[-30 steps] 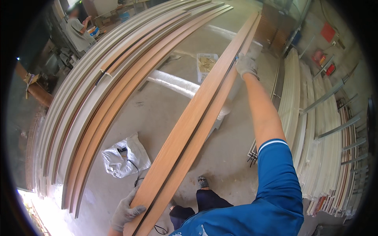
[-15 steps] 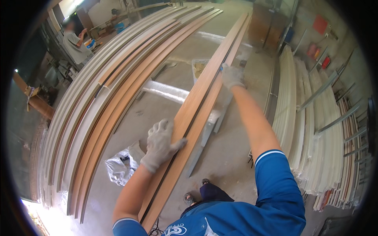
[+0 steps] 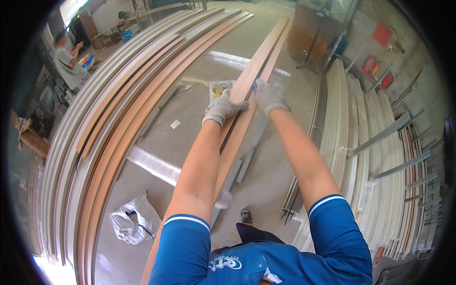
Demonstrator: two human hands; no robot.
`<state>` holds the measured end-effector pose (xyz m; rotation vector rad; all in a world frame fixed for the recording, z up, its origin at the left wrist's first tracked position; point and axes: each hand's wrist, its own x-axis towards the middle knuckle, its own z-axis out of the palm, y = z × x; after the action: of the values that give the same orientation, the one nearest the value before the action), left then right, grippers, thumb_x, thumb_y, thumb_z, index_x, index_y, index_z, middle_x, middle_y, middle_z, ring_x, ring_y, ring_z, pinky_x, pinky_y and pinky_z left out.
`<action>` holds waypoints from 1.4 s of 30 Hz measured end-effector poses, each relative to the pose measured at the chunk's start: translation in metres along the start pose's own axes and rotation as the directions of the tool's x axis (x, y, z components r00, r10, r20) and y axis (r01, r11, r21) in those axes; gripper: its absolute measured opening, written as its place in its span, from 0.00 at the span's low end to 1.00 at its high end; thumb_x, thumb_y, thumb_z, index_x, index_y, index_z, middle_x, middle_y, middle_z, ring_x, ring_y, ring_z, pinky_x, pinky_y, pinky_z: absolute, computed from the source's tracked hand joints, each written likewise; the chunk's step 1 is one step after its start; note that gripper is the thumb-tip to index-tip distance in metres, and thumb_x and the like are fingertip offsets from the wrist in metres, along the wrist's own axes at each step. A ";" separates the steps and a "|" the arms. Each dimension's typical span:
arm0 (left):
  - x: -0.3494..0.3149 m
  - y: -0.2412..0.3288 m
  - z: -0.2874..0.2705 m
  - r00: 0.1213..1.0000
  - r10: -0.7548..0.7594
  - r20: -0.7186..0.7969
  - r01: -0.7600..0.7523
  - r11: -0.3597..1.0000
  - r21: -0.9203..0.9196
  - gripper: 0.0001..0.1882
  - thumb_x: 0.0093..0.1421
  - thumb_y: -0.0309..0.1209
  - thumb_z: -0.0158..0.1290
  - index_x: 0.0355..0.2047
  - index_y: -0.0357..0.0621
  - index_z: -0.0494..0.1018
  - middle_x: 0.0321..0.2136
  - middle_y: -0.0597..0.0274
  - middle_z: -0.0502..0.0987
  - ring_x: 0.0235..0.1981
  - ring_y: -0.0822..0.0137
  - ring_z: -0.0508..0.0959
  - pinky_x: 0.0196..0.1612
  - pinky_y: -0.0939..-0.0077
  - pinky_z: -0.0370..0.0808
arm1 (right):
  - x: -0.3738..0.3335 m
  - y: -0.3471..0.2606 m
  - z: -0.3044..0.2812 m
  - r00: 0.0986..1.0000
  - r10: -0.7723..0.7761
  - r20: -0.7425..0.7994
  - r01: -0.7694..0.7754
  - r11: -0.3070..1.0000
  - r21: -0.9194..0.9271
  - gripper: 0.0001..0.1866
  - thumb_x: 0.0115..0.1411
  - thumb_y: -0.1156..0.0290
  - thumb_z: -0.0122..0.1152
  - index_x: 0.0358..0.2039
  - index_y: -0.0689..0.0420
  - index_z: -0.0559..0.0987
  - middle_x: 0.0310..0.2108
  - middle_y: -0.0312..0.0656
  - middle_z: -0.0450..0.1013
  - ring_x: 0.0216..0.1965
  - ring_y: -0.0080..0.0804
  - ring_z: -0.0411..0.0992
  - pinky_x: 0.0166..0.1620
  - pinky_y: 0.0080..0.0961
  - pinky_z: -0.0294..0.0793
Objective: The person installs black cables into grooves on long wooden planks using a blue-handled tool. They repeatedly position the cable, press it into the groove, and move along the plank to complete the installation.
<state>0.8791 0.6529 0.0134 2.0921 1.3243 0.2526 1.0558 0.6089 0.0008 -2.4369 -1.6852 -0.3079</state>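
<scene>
Two long wood-coloured strips point(image 3: 250, 72) lie side by side, a dark line running between them, and stretch away from me. My left hand point(image 3: 222, 110), in a pale work glove, rests at their left edge with its thumb stretched across the dark line. Just right of it, my right hand point(image 3: 271, 98), also gloved, is closed at the strips' right side. A small bit of blue point(image 3: 255, 86) shows at its fingertips; the rest of what it holds is hidden.
Long wood-coloured and pale strips point(image 3: 124, 137) lie in rows at left. Pale profiles point(image 3: 339, 137) stand racked at right. A white crate point(image 3: 212, 95) sits beyond the strips, and a silvery plastic bag point(image 3: 135, 223) is on the floor. Another person point(image 3: 69, 64) stands far left.
My left hand has slid forward along the strips, close to my right hand. The right hand stays at the strips' right side. The view has shifted forward.
</scene>
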 end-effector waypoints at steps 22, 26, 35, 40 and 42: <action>0.017 0.021 0.004 0.995 0.055 -0.085 -0.046 0.993 0.105 0.39 0.56 0.53 0.62 0.57 0.38 0.65 0.38 0.36 0.82 0.43 0.39 0.82 0.48 0.51 0.77 | 0.252 0.152 0.065 0.996 0.078 0.047 -0.080 0.995 0.060 0.15 0.68 0.63 0.49 0.49 0.53 0.77 0.44 0.55 0.81 0.48 0.53 0.80 0.50 0.50 0.78; 0.018 0.026 0.000 0.999 0.006 -0.043 -0.001 0.993 0.115 0.40 0.54 0.52 0.63 0.57 0.37 0.65 0.37 0.38 0.81 0.41 0.41 0.83 0.43 0.51 0.78 | 0.321 0.189 0.075 0.991 0.120 0.066 -0.121 0.993 0.005 0.15 0.68 0.64 0.48 0.50 0.53 0.77 0.45 0.56 0.81 0.49 0.52 0.80 0.51 0.50 0.78; 0.060 0.049 0.005 0.985 0.117 -0.125 -0.082 0.962 0.259 0.41 0.52 0.52 0.64 0.55 0.32 0.67 0.44 0.38 0.75 0.47 0.39 0.75 0.51 0.49 0.71 | 0.393 0.248 0.103 0.995 0.101 0.006 -0.101 0.995 -0.005 0.15 0.69 0.60 0.51 0.50 0.53 0.76 0.40 0.55 0.81 0.44 0.55 0.81 0.46 0.50 0.79; 0.220 0.089 0.033 0.889 0.426 -0.168 -0.349 0.868 0.355 0.41 0.56 0.58 0.58 0.51 0.28 0.67 0.45 0.39 0.74 0.48 0.40 0.73 0.52 0.48 0.70 | 0.355 0.241 0.095 1.000 0.025 0.012 -0.026 0.998 0.061 0.12 0.69 0.61 0.53 0.46 0.54 0.75 0.34 0.52 0.81 0.39 0.53 0.82 0.40 0.49 0.81; 0.300 0.126 0.042 0.964 0.261 -0.057 -0.247 0.952 0.182 0.45 0.57 0.59 0.58 0.57 0.28 0.65 0.48 0.36 0.75 0.52 0.39 0.75 0.56 0.49 0.70 | 0.364 0.244 0.095 0.999 0.035 0.005 -0.035 0.998 0.051 0.13 0.70 0.61 0.50 0.48 0.54 0.74 0.35 0.56 0.81 0.38 0.56 0.81 0.41 0.50 0.80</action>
<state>1.1345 0.8587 0.0070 2.4262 1.1541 0.3453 1.4163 0.8754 -0.0004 -2.4290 -1.6293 -0.2521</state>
